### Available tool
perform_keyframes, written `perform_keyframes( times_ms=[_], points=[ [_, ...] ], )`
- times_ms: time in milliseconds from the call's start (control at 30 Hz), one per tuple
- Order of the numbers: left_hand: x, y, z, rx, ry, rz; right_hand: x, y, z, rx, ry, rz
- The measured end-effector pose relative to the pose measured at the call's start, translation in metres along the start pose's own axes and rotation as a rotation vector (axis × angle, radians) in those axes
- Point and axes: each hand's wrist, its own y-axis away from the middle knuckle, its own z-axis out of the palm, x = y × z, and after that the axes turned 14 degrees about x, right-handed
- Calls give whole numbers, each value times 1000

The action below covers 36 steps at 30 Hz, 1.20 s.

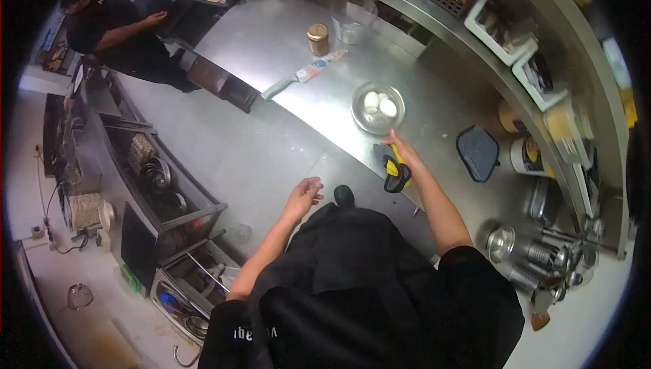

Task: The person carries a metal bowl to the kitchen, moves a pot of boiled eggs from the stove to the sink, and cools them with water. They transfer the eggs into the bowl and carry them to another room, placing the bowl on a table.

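Observation:
My right hand is closed around a yellow and black tool with a dark looped end; its exact kind is hard to make out. The tool is over the near edge of the steel table. Just beyond that hand stands a round metal bowl holding several white, egg-shaped pieces. Away from the table, over the floor, my left hand has loosely bent fingers and nothing visible in it. A knife with a pale handle and a colourful patterned blade lies farther along the table.
A brown-filled jar and a clear container stand at the table's far side. A dark grey pad lies at right, near shelves with white bins. Another person stands at upper left. Hanging utensils are at lower right.

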Motion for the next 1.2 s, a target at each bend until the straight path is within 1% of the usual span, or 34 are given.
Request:
perform_keyframes(
  times_ms=[33, 100, 133, 167, 233, 267, 300, 367, 433, 467, 533, 600, 667, 700, 767, 800, 867, 900, 967, 1000, 1033, 1067, 1133, 1167, 1200],
  points=[
    [-1, -3, 2, 11, 3, 4, -4, -11, 6, -18, -5, -15],
    [-2, -3, 4, 25, 27, -8, -2, -27, 19, 30, -229, 233],
    [-2, -3, 4, 38, 17, -5, 1, -36, 24, 144, -118, 168],
    [-2, -4, 5, 52, 30, -4, 5, -44, 25, 131, -108, 157],
    [-4, -3, 3, 86, -52, 36, -5, -40, 23, 198, -9, 32],
    [-3, -3, 3, 95, -42, 38, -10, -35, 23, 212, -170, 70],
    [-3, -4, 2, 120, -72, 61, -16, -31, 19, 205, -166, 60],
    [-1, -11, -1, 154, -97, 92, -31, -26, 12, 167, -204, 108],
    [1, -15, -5, 192, -175, 214, -43, -20, 6, 131, -186, 92],
    [2, -17, -5, 191, -172, 215, -45, -18, 3, 108, -170, 85],
    [22, -18, -1, 289, -222, 342, -43, -25, 0, 105, -113, 52],
    [43, -23, 2, 305, -195, 380, -44, -28, -4, 104, -56, 17],
    [56, -38, 6, 320, -93, 422, -49, -28, -5, 105, 128, -109],
    [63, -43, 9, 318, -88, 427, -60, -21, -6, 110, 130, -114],
    [75, -51, 15, 292, -56, 472, -87, -1, -10, 52, 166, -131],
    [81, -51, 17, 301, -53, 471, -92, 1, -9, 17, 199, -189],
    [90, -48, 23, 243, -17, 483, -104, 9, -7, -23, 186, -219],
    [92, -47, 23, 265, -15, 475, -111, 15, -3, -55, 170, -241],
    [94, -45, 22, 229, -39, 442, -110, 16, 6, -91, 166, -295],
    [90, -46, 19, 232, -12, 455, -111, 16, 13, -107, 157, -346],
    [94, -41, 18, 283, -4, 455, -117, 21, 18, -126, 142, -351],
    [98, -36, 16, 251, 78, 378, -126, 28, 22, -152, 131, -360],
    [104, -29, 9, 184, 227, 245, -136, 23, 29, -290, 358, -269],
    [103, -26, 4, 142, 292, 190, -140, 27, 35, -312, 344, -343],
    [101, -25, 1, 203, 325, 192, -144, 31, 41, -335, 328, -417]
  ],
)
